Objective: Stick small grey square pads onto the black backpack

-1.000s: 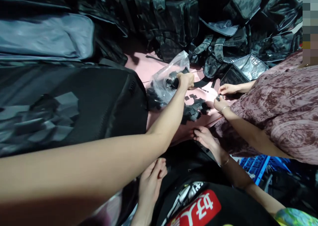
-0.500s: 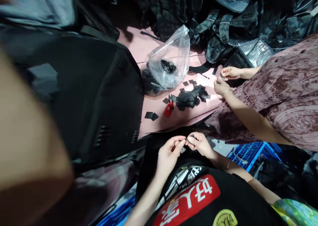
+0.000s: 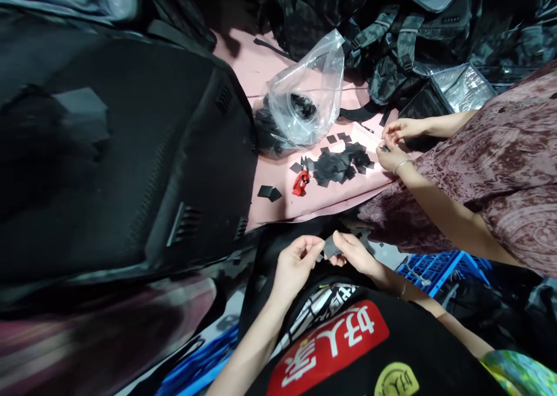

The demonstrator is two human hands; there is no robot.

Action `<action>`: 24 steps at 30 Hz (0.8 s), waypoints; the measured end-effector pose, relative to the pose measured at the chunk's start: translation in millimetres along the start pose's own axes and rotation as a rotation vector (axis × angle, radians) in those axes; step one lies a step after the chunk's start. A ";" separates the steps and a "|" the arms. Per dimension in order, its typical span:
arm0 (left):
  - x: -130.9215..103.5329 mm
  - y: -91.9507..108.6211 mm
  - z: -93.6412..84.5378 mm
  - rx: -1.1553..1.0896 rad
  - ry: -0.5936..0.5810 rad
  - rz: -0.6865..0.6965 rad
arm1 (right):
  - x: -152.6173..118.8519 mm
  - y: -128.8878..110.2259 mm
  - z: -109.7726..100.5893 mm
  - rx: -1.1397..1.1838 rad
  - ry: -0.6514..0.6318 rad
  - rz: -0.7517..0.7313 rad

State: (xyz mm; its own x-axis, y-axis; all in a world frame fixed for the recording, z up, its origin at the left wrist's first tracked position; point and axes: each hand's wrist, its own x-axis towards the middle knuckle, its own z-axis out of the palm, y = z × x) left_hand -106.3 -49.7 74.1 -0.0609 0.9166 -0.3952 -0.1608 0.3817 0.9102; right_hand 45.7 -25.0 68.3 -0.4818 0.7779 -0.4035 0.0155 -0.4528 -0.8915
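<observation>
My left hand (image 3: 300, 255) is closed in a pinch at the left edge of a small dark square piece (image 3: 332, 246), above my black apron. What sits between its fingertips is too small to make out. My right hand (image 3: 353, 252) grips that dark piece between thumb and fingers. Beyond my hands, a pile of similar black squares (image 3: 334, 167) lies on the pink table (image 3: 278, 204), with red-handled snippers (image 3: 300, 182) at its left side. Two more squares (image 3: 270, 193) lie nearer the table's left part.
A clear plastic bag (image 3: 300, 111) with black pieces stands behind the pile. A large black bag (image 3: 174, 146) fills the left. At the right, another person's hands (image 3: 394, 143) hold a small dark piece. Blue crate (image 3: 435, 271) below; dark backpacks (image 3: 391, 53) at the back.
The dark piece in my right hand now shows more of its flat face. A blurred skin-coloured shape at the left has gone from view, and the view has shifted slightly.
</observation>
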 end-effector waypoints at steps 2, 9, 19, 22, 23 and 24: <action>0.0 0.6 0.0 -0.150 0.026 -0.041 | -1.8 -3.0 2.6 -0.076 0.071 -0.073; -3.3 1.0 1.7 -0.517 -0.081 -0.212 | 2.4 -19.5 10.7 -0.336 0.101 -0.318; -3.8 -1.2 -0.3 -0.750 -0.080 -0.214 | 7.2 -18.3 7.4 0.178 -0.002 -0.086; -4.4 2.4 -7.2 -0.839 -0.062 -0.212 | 7.6 -20.7 4.4 0.384 -0.043 0.000; -4.8 3.1 -9.5 -0.852 -0.062 -0.212 | 8.4 -20.3 3.6 0.387 -0.032 0.004; -5.4 3.6 -11.4 -0.860 -0.062 -0.213 | 9.7 -19.0 2.7 0.374 -0.013 -0.001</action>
State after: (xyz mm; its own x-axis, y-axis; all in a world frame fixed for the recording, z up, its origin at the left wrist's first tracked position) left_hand -117.8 -54.6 78.0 0.1037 0.8506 -0.5155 -0.8485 0.3460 0.4004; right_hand 38.3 -10.1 81.9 -0.4930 0.7740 -0.3974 -0.3055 -0.5816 -0.7539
